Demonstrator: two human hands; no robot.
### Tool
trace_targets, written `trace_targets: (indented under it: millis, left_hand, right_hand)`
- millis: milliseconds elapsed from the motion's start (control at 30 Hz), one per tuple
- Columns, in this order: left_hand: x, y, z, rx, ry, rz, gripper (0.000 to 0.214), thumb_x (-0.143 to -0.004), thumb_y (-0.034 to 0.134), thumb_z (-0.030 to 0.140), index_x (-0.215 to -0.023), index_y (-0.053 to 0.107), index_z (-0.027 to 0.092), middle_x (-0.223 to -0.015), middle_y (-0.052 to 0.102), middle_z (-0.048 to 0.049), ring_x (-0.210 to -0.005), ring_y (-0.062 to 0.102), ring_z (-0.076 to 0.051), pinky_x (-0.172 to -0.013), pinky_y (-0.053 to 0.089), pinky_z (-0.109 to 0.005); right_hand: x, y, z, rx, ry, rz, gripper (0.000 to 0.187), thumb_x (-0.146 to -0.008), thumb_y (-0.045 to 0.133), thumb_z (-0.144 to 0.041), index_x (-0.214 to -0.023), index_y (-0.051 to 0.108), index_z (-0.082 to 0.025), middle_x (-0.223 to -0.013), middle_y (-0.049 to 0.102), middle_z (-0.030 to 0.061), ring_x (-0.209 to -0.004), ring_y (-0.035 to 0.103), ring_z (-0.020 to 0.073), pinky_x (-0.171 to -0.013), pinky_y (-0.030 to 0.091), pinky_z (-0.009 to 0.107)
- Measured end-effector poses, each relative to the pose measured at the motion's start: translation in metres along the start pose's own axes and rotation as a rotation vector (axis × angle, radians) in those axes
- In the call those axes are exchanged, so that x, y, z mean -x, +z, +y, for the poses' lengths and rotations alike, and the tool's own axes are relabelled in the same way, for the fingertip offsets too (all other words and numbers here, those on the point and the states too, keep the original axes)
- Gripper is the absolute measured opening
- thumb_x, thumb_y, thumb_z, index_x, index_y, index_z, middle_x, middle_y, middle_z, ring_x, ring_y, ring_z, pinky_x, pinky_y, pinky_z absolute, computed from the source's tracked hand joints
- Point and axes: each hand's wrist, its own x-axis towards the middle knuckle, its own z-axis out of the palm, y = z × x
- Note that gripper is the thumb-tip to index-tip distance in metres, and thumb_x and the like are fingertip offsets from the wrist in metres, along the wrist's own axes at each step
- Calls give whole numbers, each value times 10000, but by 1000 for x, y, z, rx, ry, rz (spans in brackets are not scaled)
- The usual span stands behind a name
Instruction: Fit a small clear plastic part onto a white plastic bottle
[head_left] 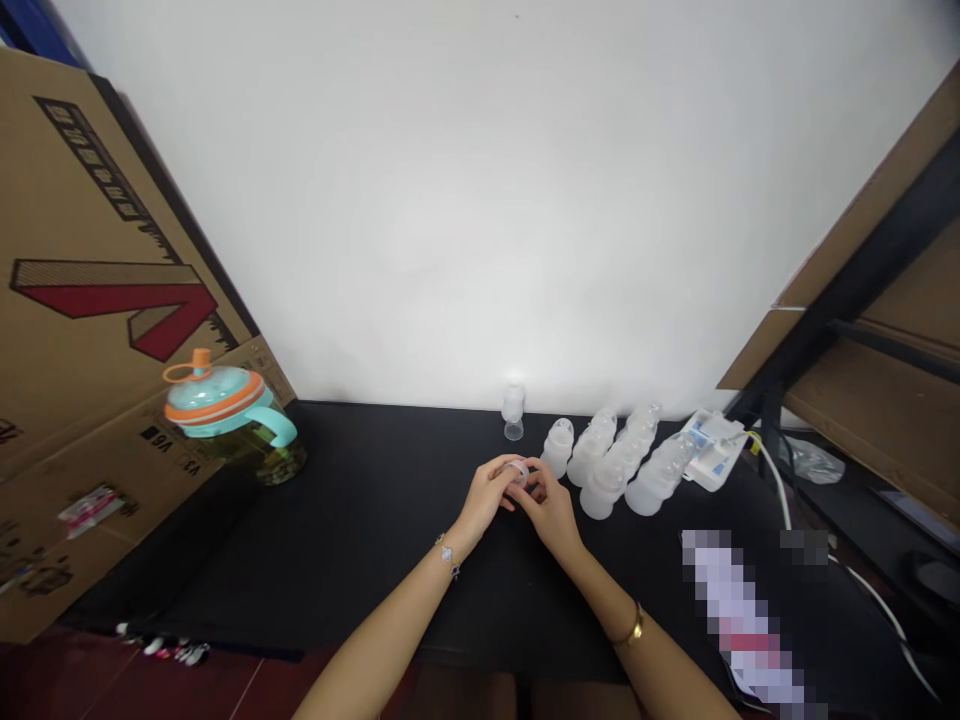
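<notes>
Ctr frame, on black table (360, 520): small clear round piece (518, 470) sits pinched btwn fingertips of left hand (484, 497) & right hand (553, 507), both closed narrow on it, equally near; upright bottle (514, 411) just above, bottle cluster (619, 460) to right.

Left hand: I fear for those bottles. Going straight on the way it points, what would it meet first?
The left hand meets the small clear piece in its grip first, then the right hand sharing it. The bottles lie beyond, probably; depth is unclear.
</notes>
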Motion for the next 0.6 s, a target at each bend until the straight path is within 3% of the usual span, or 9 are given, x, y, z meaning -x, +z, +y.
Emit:
trace_targets:
  millis: [267, 600]
  left_hand:
    - [-1, 1, -3, -25, 19, -16, 431, -739, 632, 352, -1112, 717, 153, -849, 674, -38, -637, 615, -124, -454, 494, -177]
    - [-5, 0, -14, -55, 79, 56, 313, -709, 569, 261, -981, 677, 152, -676, 598, 18, -509, 506, -94, -432, 420, -182]
  right_hand:
    - [2, 1, -1, -11, 9, -18, 354, -863, 688, -409, -1158, 625, -224, -779, 650, -32, -544, 568, 129, -539, 431, 248]
    - [5, 3, 2, 50, -49, -60, 348, -866, 664, -326, -1204, 649, -244, -782, 642, -40, -533, 544, 115, -533, 429, 232]
